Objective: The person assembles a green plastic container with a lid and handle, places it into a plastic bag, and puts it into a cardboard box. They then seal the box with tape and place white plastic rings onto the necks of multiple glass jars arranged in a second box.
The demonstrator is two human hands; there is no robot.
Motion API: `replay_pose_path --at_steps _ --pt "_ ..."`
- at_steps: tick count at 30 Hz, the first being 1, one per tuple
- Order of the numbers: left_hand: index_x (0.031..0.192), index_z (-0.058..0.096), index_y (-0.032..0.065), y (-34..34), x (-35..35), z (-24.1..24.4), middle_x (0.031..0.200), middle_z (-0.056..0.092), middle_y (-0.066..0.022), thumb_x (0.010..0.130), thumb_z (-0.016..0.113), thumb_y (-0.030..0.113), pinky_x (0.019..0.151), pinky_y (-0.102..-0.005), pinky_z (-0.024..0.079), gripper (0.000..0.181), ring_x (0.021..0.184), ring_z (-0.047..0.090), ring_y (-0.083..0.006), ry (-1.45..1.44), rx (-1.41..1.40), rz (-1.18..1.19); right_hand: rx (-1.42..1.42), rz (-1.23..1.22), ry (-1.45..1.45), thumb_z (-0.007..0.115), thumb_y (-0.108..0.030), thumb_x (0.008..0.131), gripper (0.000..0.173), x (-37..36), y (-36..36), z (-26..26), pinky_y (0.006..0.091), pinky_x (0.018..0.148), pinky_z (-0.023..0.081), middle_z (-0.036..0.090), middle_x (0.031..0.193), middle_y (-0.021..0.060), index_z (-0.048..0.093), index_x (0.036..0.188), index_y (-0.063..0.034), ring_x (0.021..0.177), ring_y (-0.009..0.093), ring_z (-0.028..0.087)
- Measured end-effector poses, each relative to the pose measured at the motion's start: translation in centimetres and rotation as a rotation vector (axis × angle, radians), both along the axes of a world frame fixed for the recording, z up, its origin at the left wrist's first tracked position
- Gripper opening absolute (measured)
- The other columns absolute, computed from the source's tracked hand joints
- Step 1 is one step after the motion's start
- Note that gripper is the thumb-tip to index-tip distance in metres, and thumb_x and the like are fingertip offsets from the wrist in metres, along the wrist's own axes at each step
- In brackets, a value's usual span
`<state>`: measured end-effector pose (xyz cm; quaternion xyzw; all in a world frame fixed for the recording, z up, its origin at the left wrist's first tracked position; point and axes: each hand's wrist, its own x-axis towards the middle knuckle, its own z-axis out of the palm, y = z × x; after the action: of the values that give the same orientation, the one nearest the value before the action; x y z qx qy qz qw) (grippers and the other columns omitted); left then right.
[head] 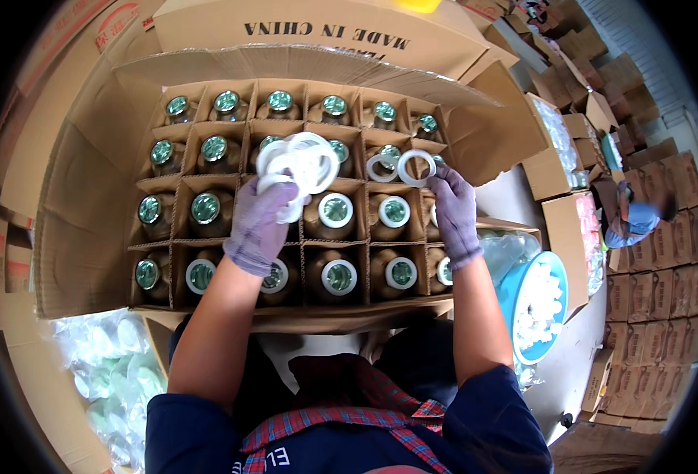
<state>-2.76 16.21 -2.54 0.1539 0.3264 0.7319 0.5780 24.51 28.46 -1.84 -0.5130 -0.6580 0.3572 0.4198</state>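
Purple-grey gloved, my left hand (264,222) grips a loose bunch of white plastic rings (307,160) above the middle of an open carton (82,195). My right hand (454,207), gloved alike, pinches one white ring (416,168) over the carton's right side. A second ring (383,168) lies just left of it, by a bottle mouth; whether it is held I cannot tell. Cardboard dividers (236,242) separate upright flask-like bottles with shiny greenish glass mouths (205,207). White rings sit around several mouths in the two nearer rows, such as this ringed mouth (339,277). My hands hide some bottles.
A blue basin (506,296) of small white pieces stands at the right, near clear plastic bags (506,252). Bagged clear items (112,379) fill a carton at lower left. Another carton (325,26) stands behind. Farther right are a person (636,219) and stacked cartons (651,332).
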Motion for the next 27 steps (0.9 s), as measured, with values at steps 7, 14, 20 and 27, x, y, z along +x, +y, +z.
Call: replay_pose_path --at_steps 7,14,20,27 --pt "0.114 0.058 -0.0015 1.2 0.0 -0.4 0.105 0.064 -0.0104 0.078 0.067 0.002 0.075 -0.0346 0.056 0.037 0.094 0.065 -0.0226 -0.014 0.037 0.018 0.356 -0.111 -1.371 0.060 -0.022 0.080 0.025 4.3 8.8 -1.8 0.0443 0.093 0.044 0.059 0.118 0.0146 0.067 0.099 -0.0065 0.104 0.034 0.058" --pt "0.123 0.053 -0.0010 1.4 -1.7 -1.6 0.113 0.062 -0.0116 0.082 0.065 0.010 0.084 -0.0364 0.055 0.045 0.103 0.063 -0.0235 0.084 0.032 0.027 0.157 0.318 -1.268 0.061 -0.026 0.082 0.035 6.1 10.3 -2.1 0.0435 0.101 0.042 0.056 0.127 0.0144 0.065 0.110 -0.0065 0.117 0.033 0.054" --pt "0.110 0.060 -0.0024 1.6 -1.0 -1.0 0.099 0.064 -0.0083 0.075 0.072 0.003 0.077 -0.0292 0.053 0.037 0.087 0.064 -0.0176 0.055 0.016 0.051 0.120 0.119 -1.211 0.064 -0.019 0.080 0.043 4.1 9.2 -2.0 0.0465 0.097 0.045 0.054 0.128 0.0172 0.058 0.122 -0.0110 0.114 0.038 0.054" --pt "0.122 0.054 -0.0013 1.5 -2.2 -2.1 0.109 0.062 -0.0102 0.083 0.066 0.008 0.080 -0.0340 0.056 0.042 0.098 0.064 -0.0217 0.143 0.037 0.041 0.745 0.553 -0.920 0.066 -0.014 0.076 0.036 -2.1 4.3 0.6 0.0454 0.101 0.040 0.055 0.126 0.0156 0.066 0.112 -0.0152 0.119 0.034 0.050"
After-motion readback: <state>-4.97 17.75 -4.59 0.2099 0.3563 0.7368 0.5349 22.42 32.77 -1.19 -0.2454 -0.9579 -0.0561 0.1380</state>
